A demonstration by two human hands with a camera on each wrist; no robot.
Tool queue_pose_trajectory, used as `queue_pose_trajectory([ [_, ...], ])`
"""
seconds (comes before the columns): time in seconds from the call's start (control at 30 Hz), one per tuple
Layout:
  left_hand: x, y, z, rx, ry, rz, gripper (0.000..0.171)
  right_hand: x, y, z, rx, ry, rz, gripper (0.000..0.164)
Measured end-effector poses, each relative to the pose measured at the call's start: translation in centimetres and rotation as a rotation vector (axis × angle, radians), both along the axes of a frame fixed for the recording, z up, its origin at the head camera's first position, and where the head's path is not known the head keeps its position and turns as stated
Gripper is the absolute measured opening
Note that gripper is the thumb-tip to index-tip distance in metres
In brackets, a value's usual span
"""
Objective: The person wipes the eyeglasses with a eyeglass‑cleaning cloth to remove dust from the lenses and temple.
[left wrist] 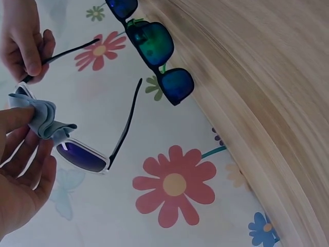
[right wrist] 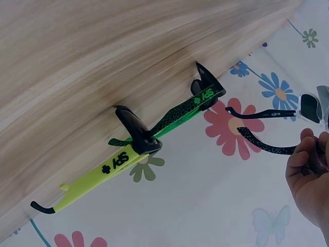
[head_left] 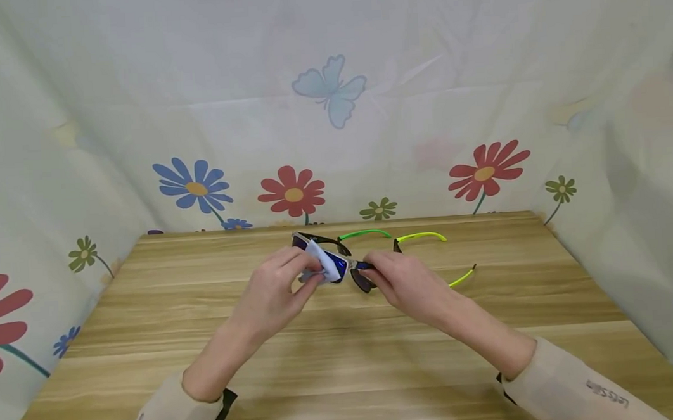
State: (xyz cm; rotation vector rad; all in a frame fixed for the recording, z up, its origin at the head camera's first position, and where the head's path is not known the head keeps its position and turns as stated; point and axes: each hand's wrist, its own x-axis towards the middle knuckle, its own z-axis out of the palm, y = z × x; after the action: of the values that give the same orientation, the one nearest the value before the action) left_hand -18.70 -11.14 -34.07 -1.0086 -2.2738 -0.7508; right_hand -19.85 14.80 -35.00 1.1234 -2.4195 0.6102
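Note:
White-framed sunglasses [left wrist: 82,157] with purple-blue lenses and dark temples are held up between the two hands. My right hand [head_left: 411,287] grips them by one temple near the hinge. With thumb and fingers, my left hand [head_left: 272,289] pinches a folded light blue cloth [left wrist: 45,119] over the lens nearer the right hand. In the left wrist view the cloth also covers the nose bridge, while the other lens shows bare and its temple sticks out unfolded. The right wrist view catches only part of the frame, at its right edge, beside the right hand [right wrist: 309,177].
Beyond the hands, sunglasses with green temples [right wrist: 187,110] and a pair with yellow temples [right wrist: 97,177] stand on the wooden table [head_left: 333,369], temples unfolded. Their lenses look blue-green in the left wrist view. A flower-printed curtain [head_left: 401,137] encloses the table's back and sides.

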Motion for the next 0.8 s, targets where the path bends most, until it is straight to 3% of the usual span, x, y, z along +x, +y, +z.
queue_pose_trajectory([
  [0.33, -0.02, -0.03, -0.14, -0.014, 0.005, 0.011, 0.021, -0.04, 0.19, -0.25, -0.009, 0.032, 0.010, 0.012],
  [0.8, 0.28, 0.74, -0.11, -0.006, 0.045, -0.046, 0.019, -0.01, -0.15, -0.50, -0.004, 0.062, 0.027, 0.013],
])
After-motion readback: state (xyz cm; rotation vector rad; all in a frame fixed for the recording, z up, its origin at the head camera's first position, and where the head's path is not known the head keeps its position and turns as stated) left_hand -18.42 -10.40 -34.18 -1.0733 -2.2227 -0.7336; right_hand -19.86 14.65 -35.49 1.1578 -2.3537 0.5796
